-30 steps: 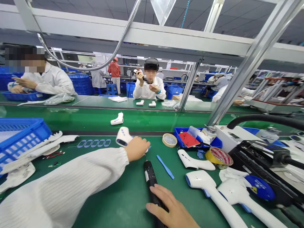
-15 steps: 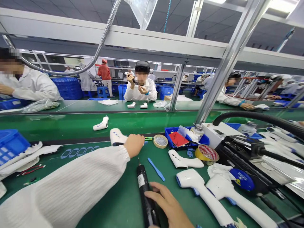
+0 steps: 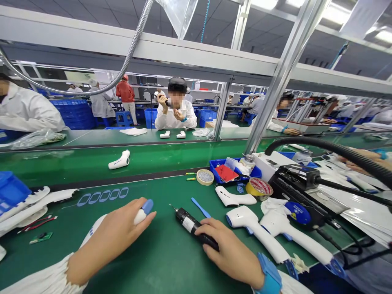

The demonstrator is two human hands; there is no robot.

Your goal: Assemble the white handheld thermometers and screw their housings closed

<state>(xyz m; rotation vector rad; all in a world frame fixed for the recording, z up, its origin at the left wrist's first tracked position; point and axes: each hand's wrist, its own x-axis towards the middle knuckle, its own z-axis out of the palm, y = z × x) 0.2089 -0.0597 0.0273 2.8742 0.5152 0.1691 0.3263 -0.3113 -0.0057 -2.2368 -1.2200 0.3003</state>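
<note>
The left hand (image 3: 118,228) was in the lower left of the frame, closed over a white handset (image 3: 140,217), thumb and fingers pinching it just below its blue end, which pointed toward the middle; the back of the hand hid much of the handset. The right hand (image 3: 228,253), right of the lower middle, was curled around a black screwdriver (image 3: 191,223), its fingers over the far side and the thumb on the near side. The screwdriver lay slanted, its thin bit pointing to the upper left, well apart from the handset. A blue stick (image 3: 200,207) lay just beyond the screwdriver on the green table (image 3: 147,261). Right of the middle were a round dish (image 3: 205,177) of small metal pieces, a blue tray (image 3: 217,173) with a red packet (image 3: 226,173) in it, a white shell (image 3: 235,198) and a yellow tape roll (image 3: 257,188). Two larger white handles (image 3: 260,232) slanted toward the lower right. At the left of the frame lay red wires (image 3: 38,223), a small green board (image 3: 41,238) and a row of blue rings (image 3: 104,196). Another small white handset (image 3: 120,160) lay on the green strip beyond the table, and a person (image 3: 176,112) in white sat opposite, at the upper middle.
</note>
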